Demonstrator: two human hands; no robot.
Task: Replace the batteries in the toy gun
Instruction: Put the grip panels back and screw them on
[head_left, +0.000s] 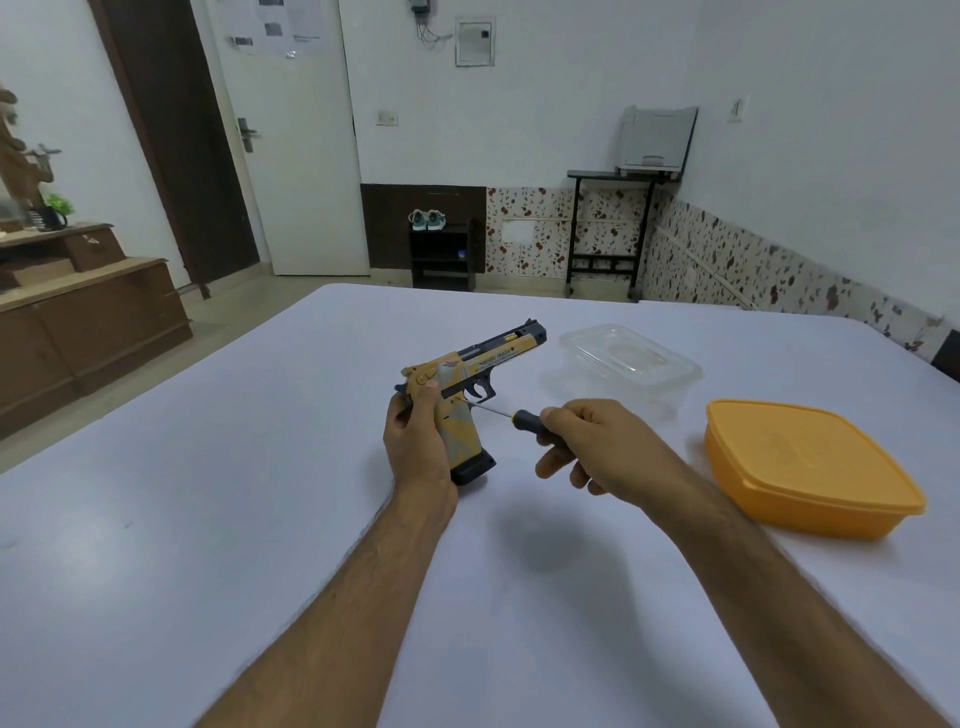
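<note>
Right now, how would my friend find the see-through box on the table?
Start at the big white table. Look past the right hand, behind the orange container, to the clear plastic box. It is the one you can see straight through; its orange neighbour is solid.

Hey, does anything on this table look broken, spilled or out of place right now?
Nothing stands out. The left hand grips the toy gun by its handle, the right hand holds a screwdriver toward it, and the clear container and orange container sit undisturbed.
</note>
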